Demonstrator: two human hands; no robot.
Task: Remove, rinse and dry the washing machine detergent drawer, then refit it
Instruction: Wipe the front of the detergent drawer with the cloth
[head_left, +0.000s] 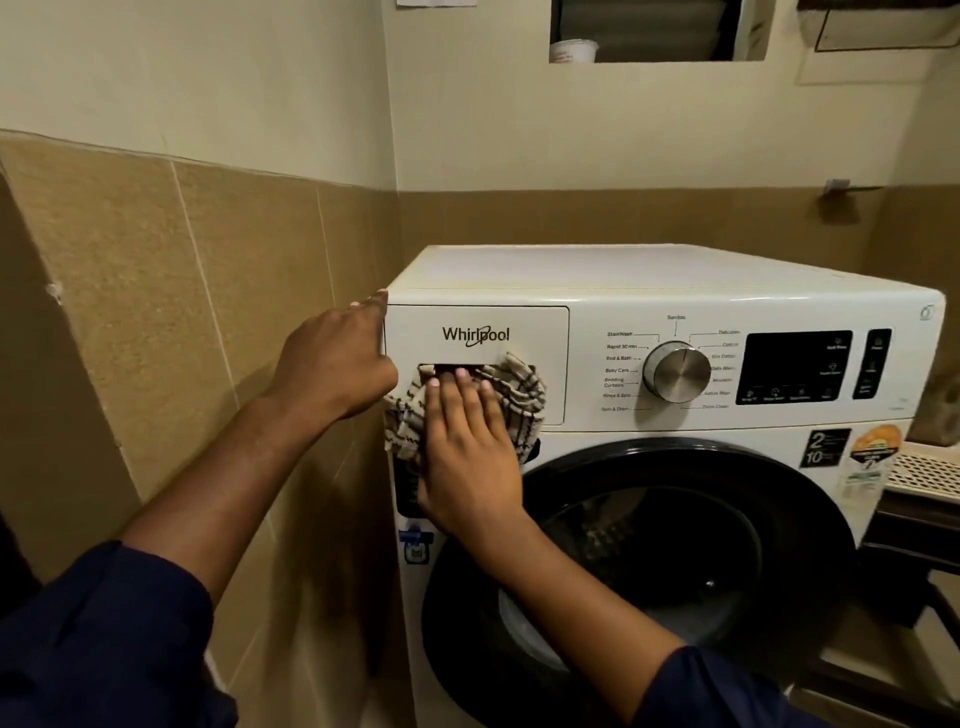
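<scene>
While right hand (467, 447) presses cloth (522, 389) — drawer (540, 332) beneath, seated flush.

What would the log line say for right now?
drawer: in, flush | right hand: flat, pressing cloth on drawer front | left hand: at washer corner

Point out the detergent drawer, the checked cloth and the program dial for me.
detergent drawer (475, 335): head view, front panel at the logo.
checked cloth (519, 388): head view, its bunched right side.
program dial (676, 372): head view, centre of the metal face.
</scene>
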